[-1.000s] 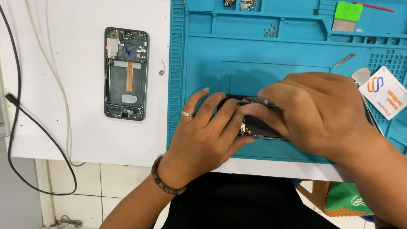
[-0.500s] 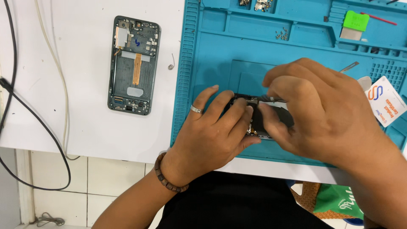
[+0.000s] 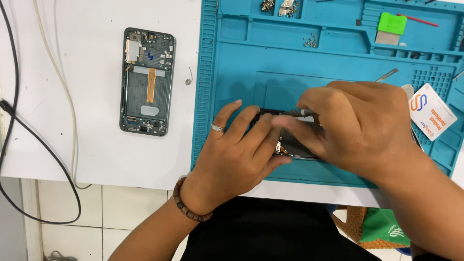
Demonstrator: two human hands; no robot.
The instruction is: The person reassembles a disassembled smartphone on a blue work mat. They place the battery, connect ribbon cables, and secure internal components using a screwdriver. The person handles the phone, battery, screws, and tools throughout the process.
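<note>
A dark phone part (image 3: 295,142) lies on the blue repair mat (image 3: 241,58), mostly covered by both hands. My left hand (image 3: 237,154), with a ring and a bead bracelet, presses its fingers on the part's left end. Over the part's right side my right hand (image 3: 357,128) pinches a thin metal tool (image 3: 304,112) against its top edge. An opened phone frame (image 3: 146,81) with bare boards and an orange flex strip lies apart on the white table (image 3: 72,159), left of the mat.
Small screws (image 3: 310,40) and metal bits (image 3: 278,6) sit in the mat's top trays. A green-handled scraper (image 3: 389,26), tweezers (image 3: 386,75) and a white card (image 3: 431,111) lie at right. Black and white cables (image 3: 29,96) run down the left table edge. A small ring (image 3: 188,80) lies beside the frame.
The view has shifted, so everything sits further right and lower in frame. My right hand has slid a little up along the part's top edge; my left hand stays put.
</note>
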